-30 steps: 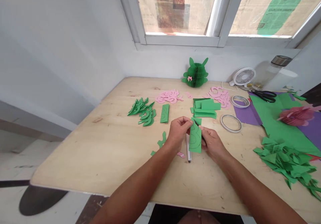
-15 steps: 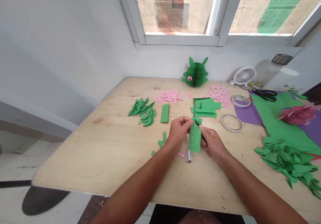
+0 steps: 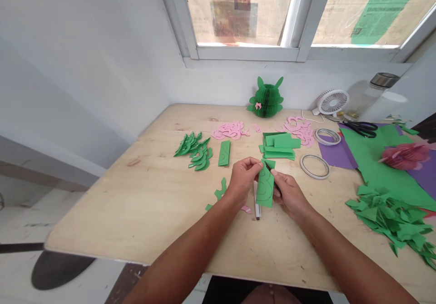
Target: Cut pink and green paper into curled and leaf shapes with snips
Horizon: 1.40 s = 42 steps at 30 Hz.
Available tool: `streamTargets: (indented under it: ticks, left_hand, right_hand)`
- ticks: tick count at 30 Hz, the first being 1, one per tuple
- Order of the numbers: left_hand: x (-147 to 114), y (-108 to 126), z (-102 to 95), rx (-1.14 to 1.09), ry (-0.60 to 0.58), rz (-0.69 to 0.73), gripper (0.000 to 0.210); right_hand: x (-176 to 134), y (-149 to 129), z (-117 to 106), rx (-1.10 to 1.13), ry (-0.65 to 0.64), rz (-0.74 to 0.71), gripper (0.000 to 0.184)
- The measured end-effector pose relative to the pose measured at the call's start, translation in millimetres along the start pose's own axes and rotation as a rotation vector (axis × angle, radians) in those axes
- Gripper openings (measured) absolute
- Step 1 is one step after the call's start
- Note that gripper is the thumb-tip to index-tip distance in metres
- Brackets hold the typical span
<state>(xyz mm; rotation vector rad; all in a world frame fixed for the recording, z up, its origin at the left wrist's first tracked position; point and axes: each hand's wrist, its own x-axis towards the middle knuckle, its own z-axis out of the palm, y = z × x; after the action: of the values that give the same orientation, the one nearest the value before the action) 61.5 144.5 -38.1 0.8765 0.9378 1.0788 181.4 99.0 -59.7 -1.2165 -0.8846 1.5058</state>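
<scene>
Both hands meet over the middle of the table (image 3: 143, 213), just on the near side of the stack of green paper pieces (image 3: 279, 146). The left hand (image 3: 241, 180) is closed in a pinch on the top left edge of a folded green paper strip (image 3: 265, 187), and the right hand (image 3: 289, 194) pinches its right edge, so the strip hangs upright between them, lifted off the wood, with curved pencil lines showing on its face. A likely slip is that the layers of the strip slide apart: each hand grips only a narrow margin, and if either pinch loosens, the folded sheets could fan out and the drawn curves would no longer line up through the layers. A hard tug between the two hands could also crease or tear the thin paper along the top. Directly nearward of the stack and just under the strip lies a pen (image 3: 256, 202); a dropped wrist could roll it toward the near edge of the table. Left of the stack, the cut green shapes (image 3: 195, 150) and a single green strip (image 3: 224, 153) lie loose, as do the pink cut-outs (image 3: 229, 130) beyond them, and a sweeping forearm could scatter them. Right of the stack a tape ring (image 3: 314, 166) sits close enough to be knocked by the right elbow.
</scene>
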Motion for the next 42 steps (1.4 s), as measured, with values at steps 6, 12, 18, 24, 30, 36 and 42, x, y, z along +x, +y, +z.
streamTargets:
  ticks: [6, 12, 18, 24, 30, 36, 42]
  left_hand:
    - [-0.3, 0.6, 0.2, 0.008, 0.007, -0.005, 0.017]
    - [-0.6, 1.4, 0.1, 0.003, 0.002, -0.001, 0.017]
    - [-0.8, 1.3, 0.2, -0.011, 0.001, -0.008, 0.016]
    - [-1.3, 2.2, 0.6, -0.027, 0.01, -0.017, 0.018]
    - [-0.1, 1.8, 0.0, -0.019, 0.02, -0.004, 0.017]
    - [0.3, 1.7, -0.8, -0.004, 0.012, -0.012, 0.016]
    - [-0.8, 4.5, -0.9, 0.013, -0.004, -0.015, 0.016]
  right_hand:
    - [-1.1, -1.0, 0.9, 0.005, -0.004, -0.004, 0.043]
    - [-2.3, -3.9, 2.7, -0.014, 0.014, -0.003, 0.042]
    - [-2.1, -2.9, 1.5, -0.013, 0.009, -0.004, 0.041]
    - [-0.2, -1.1, -0.6, -0.04, 0.013, -0.015, 0.043]
    - [1.0, -0.1, -1.5, -0.053, 0.013, -0.017, 0.043]
    - [0.7, 0.2, -1.6, -0.025, 0.001, -0.017, 0.045]
    - [-0.2, -2.0, -1.3, -0.038, 0.002, -0.008, 0.045]
